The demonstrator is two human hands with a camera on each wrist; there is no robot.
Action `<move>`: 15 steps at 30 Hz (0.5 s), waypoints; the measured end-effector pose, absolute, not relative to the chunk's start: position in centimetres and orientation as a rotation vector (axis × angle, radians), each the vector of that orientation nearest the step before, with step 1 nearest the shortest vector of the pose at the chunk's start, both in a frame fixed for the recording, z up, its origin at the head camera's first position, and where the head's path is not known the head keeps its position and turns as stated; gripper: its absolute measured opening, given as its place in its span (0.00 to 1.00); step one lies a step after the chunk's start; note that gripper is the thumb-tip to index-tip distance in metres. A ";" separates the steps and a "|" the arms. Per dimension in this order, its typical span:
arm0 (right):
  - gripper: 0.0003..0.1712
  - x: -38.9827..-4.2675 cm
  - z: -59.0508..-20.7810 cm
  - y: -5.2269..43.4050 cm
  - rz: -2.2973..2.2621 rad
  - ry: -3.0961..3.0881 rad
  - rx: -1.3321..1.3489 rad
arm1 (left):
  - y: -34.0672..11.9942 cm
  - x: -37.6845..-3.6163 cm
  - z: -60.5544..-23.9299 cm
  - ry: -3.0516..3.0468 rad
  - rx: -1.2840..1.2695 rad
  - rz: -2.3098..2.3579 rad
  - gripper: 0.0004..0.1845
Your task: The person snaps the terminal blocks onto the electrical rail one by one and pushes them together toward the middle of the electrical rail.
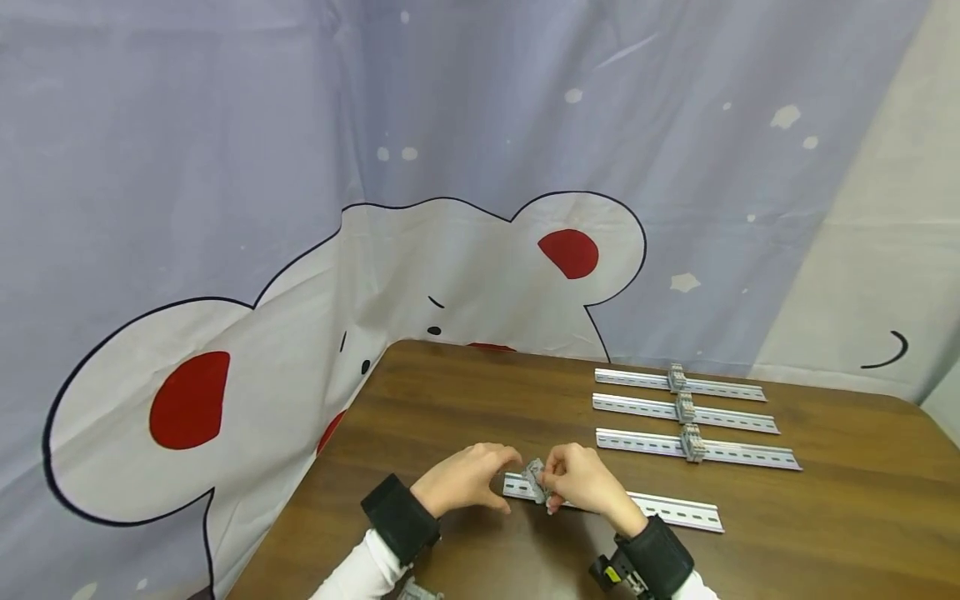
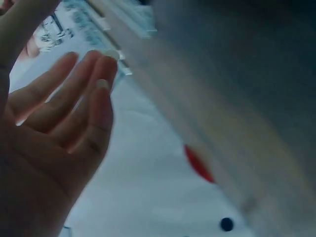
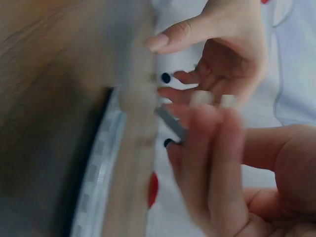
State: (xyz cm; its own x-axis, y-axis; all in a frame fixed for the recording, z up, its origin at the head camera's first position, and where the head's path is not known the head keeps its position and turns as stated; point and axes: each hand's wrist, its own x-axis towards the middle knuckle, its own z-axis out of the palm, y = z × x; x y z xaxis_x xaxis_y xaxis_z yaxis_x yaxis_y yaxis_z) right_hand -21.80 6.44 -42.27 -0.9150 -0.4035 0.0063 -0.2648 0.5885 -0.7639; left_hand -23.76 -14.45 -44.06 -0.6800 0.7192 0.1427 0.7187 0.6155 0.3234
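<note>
Both hands met over the near metal rail (image 1: 660, 507) on the brown table (image 1: 840, 533). The right hand (image 1: 583, 482) had its fingers curled, pinching a small grey terminal block (image 1: 534, 477) that sat tilted at the rail's left end, right at the fingertips. The left hand (image 1: 467, 479) rested just to the left of the block, fingers bent down toward the rail's end; whether they actually touched the block could not be told from the head view. In the left wrist view that hand's fingers (image 2: 84, 94) lay loosely together and nearly straight, holding nothing. The right wrist view was blurred; the grey block (image 3: 173, 123) showed between the two hands' fingertips. Beyond the right hand's knuckles lay three more rails (image 1: 693, 414), parallel and well apart from the fingers, each carrying a grey block at its middle. No lettering or brand could be read on any part. A bear-print cloth (image 1: 450, 250) hung behind the table.
</note>
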 end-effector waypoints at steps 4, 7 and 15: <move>0.08 -22.0 -43.1 5.5 -1.169 2.713 -0.437 | -14.5 -25.0 -45.4 2.864 1.142 0.411 0.30; 0.08 -22.2 -43.4 4.6 -1.123 2.737 -0.389 | -14.3 -25.5 -45.8 2.872 1.106 0.387 0.23; 0.15 -22.9 -44.5 2.6 -0.990 2.800 -0.336 | -14.3 -25.8 -46.1 2.877 1.084 0.445 0.09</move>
State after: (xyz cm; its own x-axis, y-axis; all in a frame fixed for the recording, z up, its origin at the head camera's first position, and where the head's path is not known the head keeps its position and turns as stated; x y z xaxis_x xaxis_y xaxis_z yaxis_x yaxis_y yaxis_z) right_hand -22.88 2.57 -44.46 -0.9633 -0.2597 -0.0680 -0.1592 0.7566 -0.6342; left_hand -25.83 -14.29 -46.15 -0.7559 0.6513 0.0669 0.6411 0.7155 0.2775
